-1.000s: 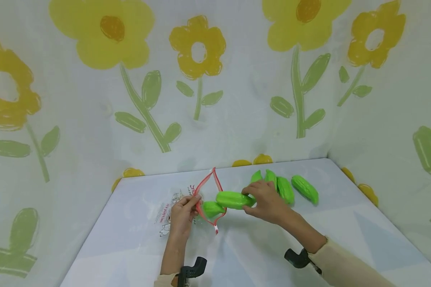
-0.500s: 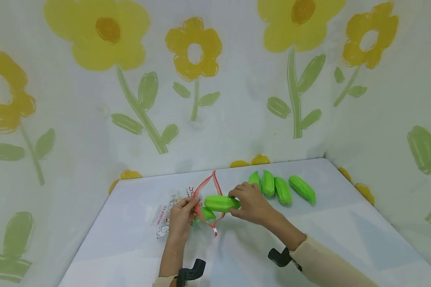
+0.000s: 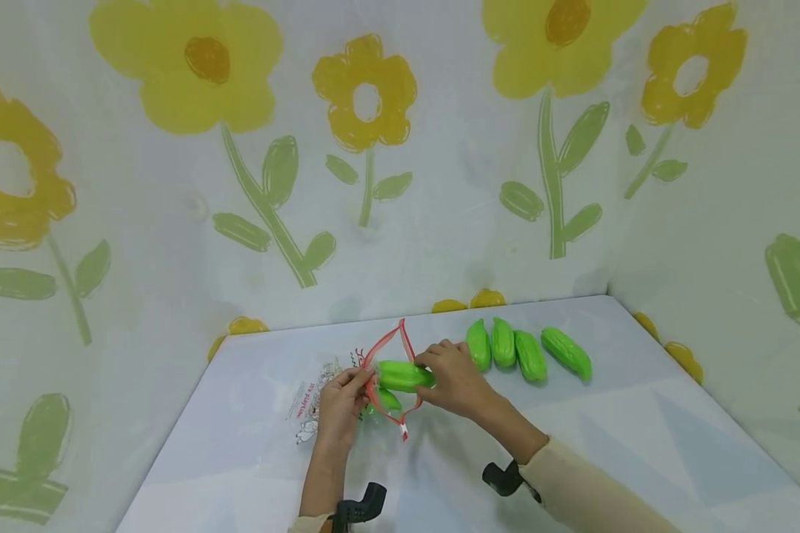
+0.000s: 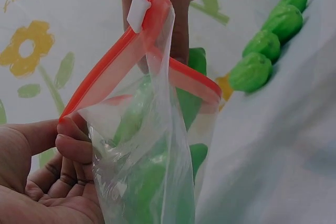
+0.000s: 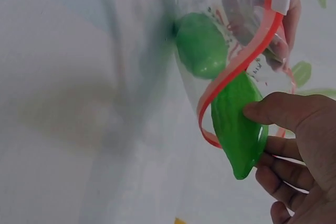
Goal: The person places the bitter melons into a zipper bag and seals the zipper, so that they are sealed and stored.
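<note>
My left hand (image 3: 338, 407) pinches the red-edged mouth of a clear zip bag (image 4: 102, 80) between thumb and fingers. The bag's mouth gapes toward the right, and a white slider (image 4: 138, 12) sits at one end of it. My right hand (image 3: 456, 379) grips a bright green toy bitter melon (image 5: 236, 119) by its tapered end. The other end of this melon is through the red rim, inside the bag. Another green melon (image 5: 199, 45) lies deeper in the bag, seen through the plastic.
Several more green melons (image 3: 503, 344) lie at the back right of the white table (image 3: 613, 437), three close together and one slightly apart. A flower-printed wall covering (image 3: 433, 222) rises behind the table and along its sides.
My right hand has moved left, carrying the melon from in front of the bag's mouth into it. The left hand keeps its pinch on the rim. The melons on the table have not moved.
</note>
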A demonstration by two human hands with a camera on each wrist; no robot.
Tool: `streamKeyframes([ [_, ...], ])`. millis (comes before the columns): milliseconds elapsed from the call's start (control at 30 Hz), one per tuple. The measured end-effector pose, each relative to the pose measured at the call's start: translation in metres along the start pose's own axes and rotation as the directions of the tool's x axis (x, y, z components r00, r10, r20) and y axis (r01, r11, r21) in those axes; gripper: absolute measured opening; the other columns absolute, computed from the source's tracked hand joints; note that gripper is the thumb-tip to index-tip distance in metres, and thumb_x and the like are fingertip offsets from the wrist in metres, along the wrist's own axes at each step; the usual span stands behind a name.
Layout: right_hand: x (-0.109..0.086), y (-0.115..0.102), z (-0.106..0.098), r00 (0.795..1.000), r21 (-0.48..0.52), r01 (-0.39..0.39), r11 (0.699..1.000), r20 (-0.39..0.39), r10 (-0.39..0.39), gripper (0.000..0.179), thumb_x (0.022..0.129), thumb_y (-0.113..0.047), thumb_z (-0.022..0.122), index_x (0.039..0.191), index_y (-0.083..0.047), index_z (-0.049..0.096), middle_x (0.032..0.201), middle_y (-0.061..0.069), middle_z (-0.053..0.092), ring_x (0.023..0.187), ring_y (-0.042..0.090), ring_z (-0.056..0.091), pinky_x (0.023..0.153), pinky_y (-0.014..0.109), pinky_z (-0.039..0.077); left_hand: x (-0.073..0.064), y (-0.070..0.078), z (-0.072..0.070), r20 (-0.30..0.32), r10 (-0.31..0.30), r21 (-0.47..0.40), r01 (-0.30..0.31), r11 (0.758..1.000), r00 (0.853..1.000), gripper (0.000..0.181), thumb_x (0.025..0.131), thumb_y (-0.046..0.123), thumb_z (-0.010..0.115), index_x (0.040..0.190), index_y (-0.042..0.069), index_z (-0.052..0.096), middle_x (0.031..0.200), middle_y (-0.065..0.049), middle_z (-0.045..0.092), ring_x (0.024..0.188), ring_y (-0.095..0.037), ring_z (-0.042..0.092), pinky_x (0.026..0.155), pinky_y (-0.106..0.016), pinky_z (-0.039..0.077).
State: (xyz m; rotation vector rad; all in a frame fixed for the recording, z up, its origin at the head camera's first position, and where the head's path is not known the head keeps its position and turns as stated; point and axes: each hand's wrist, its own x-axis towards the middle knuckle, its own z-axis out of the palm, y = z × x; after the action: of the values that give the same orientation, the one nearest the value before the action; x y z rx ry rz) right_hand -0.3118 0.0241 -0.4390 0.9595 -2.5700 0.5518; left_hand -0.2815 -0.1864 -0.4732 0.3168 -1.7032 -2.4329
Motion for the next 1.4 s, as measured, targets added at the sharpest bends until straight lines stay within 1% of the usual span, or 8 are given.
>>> streamKeyframes([
  [133, 0.001, -0.001, 0.005, 1.000, 0.003, -0.001, 1.000, -0.011, 0.001, 0.033, 0.077, -0.025, 0.086, 0.104, -0.012, 0.074, 0.101, 0.000, 0.070, 0.092, 0.018, 0.055, 0.081, 0.041, 0.039, -0.001, -0.001, 0.001, 0.009, -0.006, -0.002, 0.006, 1.000, 1.000, 0.016, 0.092, 0.017, 0.074, 0.093, 0.002, 0.070, 0.083, -0.005, 0.070, 0.067, -0.009, 0.057, 0.057, -0.018, 0.046],
  [333, 0.007, -0.005, 0.009, 0.999, 0.010, -0.002, 1.000, -0.032, 0.003, 0.032, 0.077, -0.025, 0.087, 0.102, -0.012, 0.074, 0.099, 0.000, 0.069, 0.091, 0.018, 0.054, 0.078, 0.039, 0.039, -0.003, 0.000, 0.003, 0.021, 0.012, 0.008, -0.012, 1.000, 1.000, 0.016, 0.093, 0.017, 0.074, 0.093, 0.001, 0.070, 0.083, -0.004, 0.070, 0.067, -0.008, 0.058, 0.057, -0.018, 0.046],
  [467, 0.010, -0.008, 0.012, 0.999, 0.012, -0.014, 1.000, -0.038, 0.014, 0.031, 0.077, -0.025, 0.087, 0.102, -0.012, 0.074, 0.097, 0.000, 0.069, 0.090, 0.018, 0.054, 0.077, 0.038, 0.037, -0.002, 0.000, 0.003, 0.016, -0.011, -0.005, 0.012, 1.000, 1.000, 0.017, 0.092, 0.017, 0.074, 0.094, 0.001, 0.069, 0.083, -0.004, 0.070, 0.069, -0.008, 0.058, 0.058, -0.018, 0.046],
  [567, 0.012, -0.010, 0.015, 0.999, -0.012, -0.021, 1.000, -0.029, 0.020, 0.032, 0.077, -0.027, 0.087, 0.102, -0.012, 0.074, 0.098, -0.001, 0.069, 0.091, 0.018, 0.054, 0.079, 0.038, 0.038, -0.002, -0.001, 0.004, 0.017, -0.023, -0.017, 0.023, 1.000, 1.000, 0.017, 0.092, 0.017, 0.075, 0.094, 0.001, 0.069, 0.083, -0.004, 0.070, 0.069, -0.008, 0.058, 0.058, -0.018, 0.046],
  [733, 0.013, -0.012, 0.018, 1.000, -0.035, -0.018, 0.999, -0.019, 0.017, 0.034, 0.078, -0.029, 0.088, 0.105, -0.013, 0.074, 0.103, 0.000, 0.070, 0.095, 0.019, 0.055, 0.081, 0.040, 0.038, -0.004, -0.002, 0.005, 0.021, -0.013, -0.033, 0.014, 0.999, 1.000, 0.017, 0.093, 0.017, 0.074, 0.093, 0.001, 0.069, 0.082, -0.005, 0.071, 0.067, -0.008, 0.059, 0.057, -0.017, 0.046],
  [900, 0.012, -0.011, 0.014, 1.000, -0.012, -0.010, 1.000, -0.022, 0.010, 0.036, 0.079, -0.028, 0.087, 0.107, -0.012, 0.074, 0.107, 0.001, 0.070, 0.099, 0.021, 0.057, 0.082, 0.042, 0.038, -0.004, -0.001, 0.007, 0.019, -0.008, -0.024, 0.008, 1.000, 1.000, 0.017, 0.093, 0.017, 0.074, 0.094, 0.000, 0.069, 0.084, -0.006, 0.070, 0.067, -0.009, 0.058, 0.057, -0.017, 0.046],
  [1167, 0.002, 0.003, -0.001, 0.997, 0.027, 0.004, 1.000, -0.075, -0.002, 0.032, 0.078, -0.023, 0.087, 0.105, -0.012, 0.074, 0.102, 0.001, 0.070, 0.096, 0.022, 0.058, 0.080, 0.043, 0.039, -0.001, 0.002, 0.006, 0.013, -0.010, -0.009, 0.010, 1.000, 1.000, 0.018, 0.092, 0.018, 0.075, 0.095, 0.001, 0.070, 0.086, -0.006, 0.070, 0.070, -0.010, 0.058, 0.058, -0.018, 0.047],
  [1400, -0.016, 0.025, -0.011, 0.988, 0.005, 0.016, 1.000, -0.154, -0.015, 0.032, 0.076, -0.017, 0.089, 0.103, -0.011, 0.072, 0.101, 0.001, 0.070, 0.098, 0.023, 0.059, 0.079, 0.043, 0.040, -0.002, 0.001, -0.003, 0.007, -0.011, 0.008, 0.011, 1.000, 1.000, 0.022, 0.092, 0.019, 0.075, 0.099, -0.001, 0.070, 0.086, -0.006, 0.069, 0.070, -0.010, 0.058, 0.059, -0.018, 0.047],
])
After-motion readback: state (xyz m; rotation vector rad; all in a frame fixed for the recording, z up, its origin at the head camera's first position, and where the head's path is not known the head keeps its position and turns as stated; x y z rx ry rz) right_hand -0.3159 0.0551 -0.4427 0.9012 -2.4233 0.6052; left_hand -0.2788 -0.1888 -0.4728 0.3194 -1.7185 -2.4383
